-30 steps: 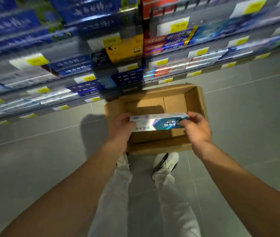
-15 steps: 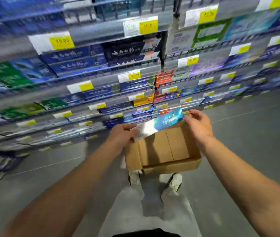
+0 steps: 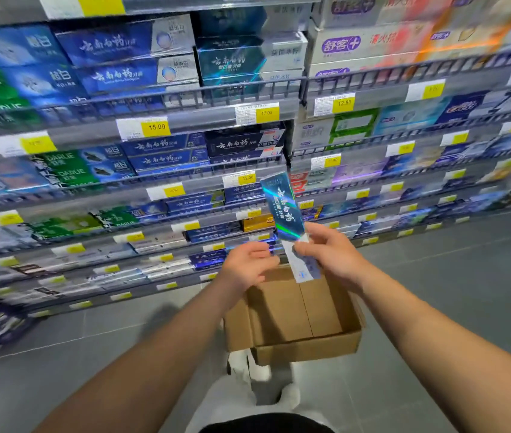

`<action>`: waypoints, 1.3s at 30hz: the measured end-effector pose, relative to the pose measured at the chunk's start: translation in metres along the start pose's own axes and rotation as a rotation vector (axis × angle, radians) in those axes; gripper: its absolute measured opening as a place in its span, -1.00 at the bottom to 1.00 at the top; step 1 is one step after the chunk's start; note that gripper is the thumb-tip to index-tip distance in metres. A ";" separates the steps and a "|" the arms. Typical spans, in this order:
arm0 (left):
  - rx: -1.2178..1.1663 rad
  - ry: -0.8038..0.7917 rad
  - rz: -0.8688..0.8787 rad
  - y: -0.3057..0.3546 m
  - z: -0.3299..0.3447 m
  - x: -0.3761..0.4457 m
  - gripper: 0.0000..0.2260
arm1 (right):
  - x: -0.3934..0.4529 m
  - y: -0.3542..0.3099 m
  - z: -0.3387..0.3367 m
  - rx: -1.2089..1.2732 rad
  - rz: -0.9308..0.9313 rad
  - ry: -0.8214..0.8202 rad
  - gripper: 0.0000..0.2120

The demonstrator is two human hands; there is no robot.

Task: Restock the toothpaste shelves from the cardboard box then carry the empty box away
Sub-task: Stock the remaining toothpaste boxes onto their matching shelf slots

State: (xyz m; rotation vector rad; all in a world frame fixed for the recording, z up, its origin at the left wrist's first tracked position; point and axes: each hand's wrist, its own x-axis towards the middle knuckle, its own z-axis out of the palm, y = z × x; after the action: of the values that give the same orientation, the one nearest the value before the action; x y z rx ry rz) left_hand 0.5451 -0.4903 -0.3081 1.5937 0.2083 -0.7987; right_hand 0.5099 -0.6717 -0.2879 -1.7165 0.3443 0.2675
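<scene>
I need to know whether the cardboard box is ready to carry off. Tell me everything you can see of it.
The cardboard box is plain brown corrugated card, open-topped, with its flaps folded out at the sides. It sits on the grey tiled floor in front of the shelves, just ahead of the person's shoes. Its visible inside shows only a bare bottom with a centre seam; the far end is hidden behind the hands. Neither hand touches it.

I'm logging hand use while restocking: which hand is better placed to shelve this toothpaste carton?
Probably the right. The right hand grips the teal toothpaste carton, which stands nearly upright and points at the shelves. The left hand is beside it, fingers loose, seemingly off the carton. The cardboard box looks empty.
</scene>
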 end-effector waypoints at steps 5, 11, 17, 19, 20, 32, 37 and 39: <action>-0.179 0.040 0.212 0.023 -0.020 -0.022 -0.65 | -0.025 -0.012 -0.034 -0.226 0.007 -0.200 -0.66; -0.030 0.105 0.270 0.034 -0.010 -0.048 -0.83 | -0.034 -0.021 -0.043 -0.411 -0.003 -0.317 -0.68; -0.189 0.241 0.292 0.034 -0.012 -0.064 -0.92 | -0.045 -0.010 -0.044 -0.253 -0.098 0.097 -0.66; -0.261 0.279 0.299 0.038 -0.014 -0.068 -0.90 | -0.044 -0.012 -0.046 -0.083 -0.028 0.091 -0.70; -0.286 0.284 0.308 0.042 -0.014 -0.069 -0.89 | -0.043 -0.016 -0.045 -0.025 -0.010 0.080 -0.73; -0.194 0.391 0.455 0.122 -0.050 -0.060 -0.64 | 0.000 -0.114 -0.040 0.016 -0.293 0.323 -0.70; -0.171 0.584 0.594 0.172 -0.061 -0.036 -0.69 | 0.034 -0.160 -0.031 0.005 -0.430 0.442 -0.71; -0.161 0.615 0.629 0.194 -0.064 -0.025 -0.72 | 0.051 -0.173 -0.029 0.002 -0.450 0.520 -0.69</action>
State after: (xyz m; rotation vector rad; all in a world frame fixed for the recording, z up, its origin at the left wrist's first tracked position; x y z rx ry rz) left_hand 0.6590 -0.4627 -0.1382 1.5808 0.1852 0.1997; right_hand 0.6219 -0.6777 -0.1435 -1.7944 0.3204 -0.5155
